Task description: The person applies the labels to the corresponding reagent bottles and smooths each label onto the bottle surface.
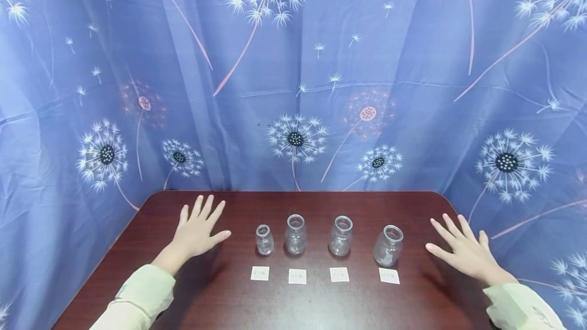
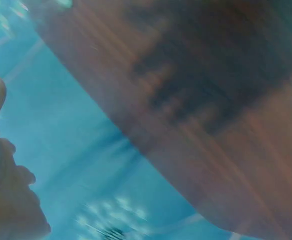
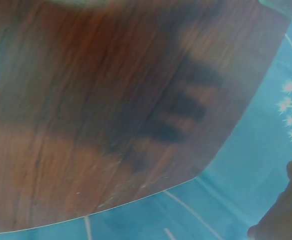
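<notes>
Four clear glass jars would be several: a small glass jar (image 1: 264,241) stands leftmost, then two taller jars, one left of middle (image 1: 295,236) and one right of middle (image 1: 341,237), and a wide jar (image 1: 388,246) at the right. All are upright and lidless. My left hand (image 1: 197,230) hovers left of the small jar, fingers spread, holding nothing. To the right of the wide jar my right hand (image 1: 465,251) is held out, fingers spread, touching no jar. Each wrist view shows part of its hand and a hand's shadow on the table.
A white paper label (image 1: 260,273) lies before the small jar, and similar labels lie before the others, their marks too small to read. The dark red wooden table (image 1: 302,309) has rounded far corners. A blue dandelion-print curtain (image 1: 293,65) hangs behind and at both sides.
</notes>
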